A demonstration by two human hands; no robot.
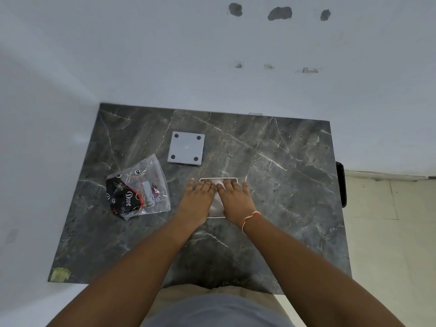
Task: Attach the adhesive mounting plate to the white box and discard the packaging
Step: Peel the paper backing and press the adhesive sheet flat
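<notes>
A flat, translucent white-edged plate (216, 206) lies on the dark marble table (290, 190) near the middle. My left hand (197, 199) and my right hand (236, 199) both rest flat on top of it, palms down, fingers side by side and pointing away from me, hiding most of it. A white square piece with four black dots at its corners (186, 148) lies flat further back, apart from my hands. A crumpled clear plastic package with a black and red printed card inside (139, 187) lies to the left of my left hand.
White walls close the table in at the back and the left. A scrap of green tape (60, 274) sticks to the near left corner. A dark object (341, 185) stands against the table's right edge, over a light tiled floor.
</notes>
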